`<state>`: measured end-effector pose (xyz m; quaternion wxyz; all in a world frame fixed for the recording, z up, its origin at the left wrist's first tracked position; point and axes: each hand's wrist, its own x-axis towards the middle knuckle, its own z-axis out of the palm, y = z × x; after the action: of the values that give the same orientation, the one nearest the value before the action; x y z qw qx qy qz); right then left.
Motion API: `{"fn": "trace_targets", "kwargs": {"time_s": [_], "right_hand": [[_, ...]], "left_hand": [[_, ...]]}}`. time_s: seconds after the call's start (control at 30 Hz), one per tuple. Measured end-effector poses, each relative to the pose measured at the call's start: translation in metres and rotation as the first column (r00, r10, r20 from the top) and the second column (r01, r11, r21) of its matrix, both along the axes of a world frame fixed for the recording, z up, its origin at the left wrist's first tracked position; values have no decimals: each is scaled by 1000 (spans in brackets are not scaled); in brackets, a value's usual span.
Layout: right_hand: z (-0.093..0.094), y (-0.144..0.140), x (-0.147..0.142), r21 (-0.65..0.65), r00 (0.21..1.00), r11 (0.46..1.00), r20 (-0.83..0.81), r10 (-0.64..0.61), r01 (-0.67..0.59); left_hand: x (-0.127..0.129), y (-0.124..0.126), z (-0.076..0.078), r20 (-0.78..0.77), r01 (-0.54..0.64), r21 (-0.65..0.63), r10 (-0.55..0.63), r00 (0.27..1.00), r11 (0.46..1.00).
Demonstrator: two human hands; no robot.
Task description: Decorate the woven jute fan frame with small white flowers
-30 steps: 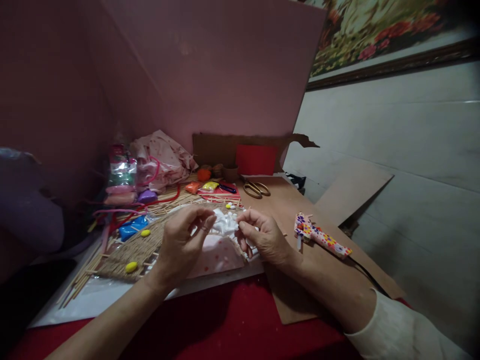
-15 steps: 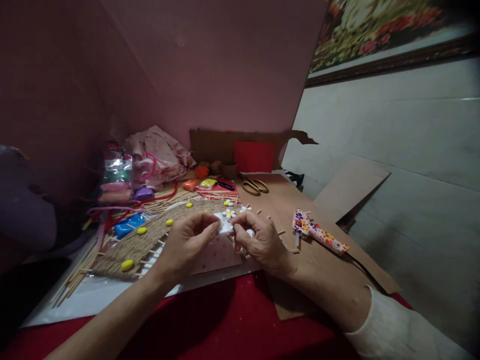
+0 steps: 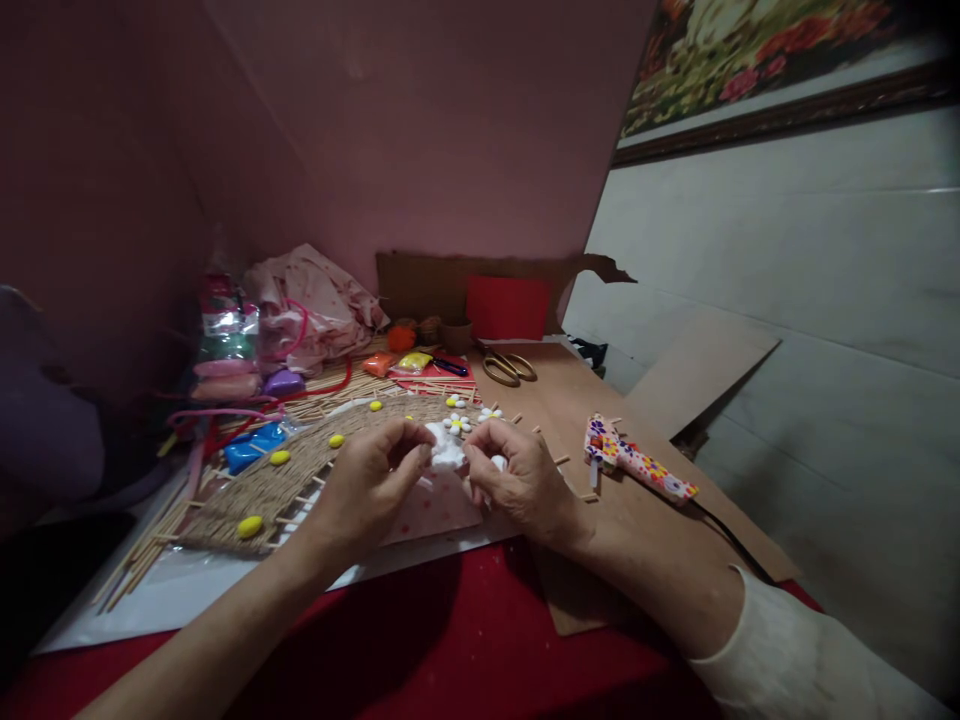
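Both hands are meeting over the woven straw mat [image 3: 285, 485], pinching one small lump of white clay [image 3: 445, 450] between them. The left hand [image 3: 371, 490] is closing its grip on the lump's left side, thumb and fingertips pressed together on it. The right hand [image 3: 521, 485] is gripping the right side the same way, with another bit of white showing under its fingers. The lump is hovering just above the mat's right end, near the small white clay flowers [image 3: 459, 422] lying beyond it. Yellow clay ovals [image 3: 249, 526] are sitting on the mat's left part. To the right of the mat, a flower-patterned glue gun [image 3: 637, 463] is lying on the brown cardboard sheet [image 3: 585, 400], and gold-handled scissors [image 3: 508, 368] are resting farther back on it.
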<state>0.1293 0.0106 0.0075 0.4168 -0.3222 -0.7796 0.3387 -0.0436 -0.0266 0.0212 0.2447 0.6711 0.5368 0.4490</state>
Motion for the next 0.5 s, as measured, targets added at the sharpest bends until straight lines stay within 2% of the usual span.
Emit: {"fn": "trace_targets", "kwargs": {"time_s": [0.17, 0.3, 0.4, 0.5], "right_hand": [[2, -2, -1, 28, 997, 996, -3, -82, 82], [2, -2, 1, 108, 998, 992, -14, -65, 66], [1, 0, 2, 162, 999, 986, 7, -40, 38], [0, 1, 2, 180, 999, 983, 22, -47, 42]], "left_hand": [[4, -2, 1, -108, -74, 106, 85, 990, 992], [3, -1, 2, -111, -88, 139, 104, 988, 986], [2, -2, 4, 37, -57, 61, 55, 998, 996], [5, -3, 7, 235, 1, -62, 13, 972, 998]]}}
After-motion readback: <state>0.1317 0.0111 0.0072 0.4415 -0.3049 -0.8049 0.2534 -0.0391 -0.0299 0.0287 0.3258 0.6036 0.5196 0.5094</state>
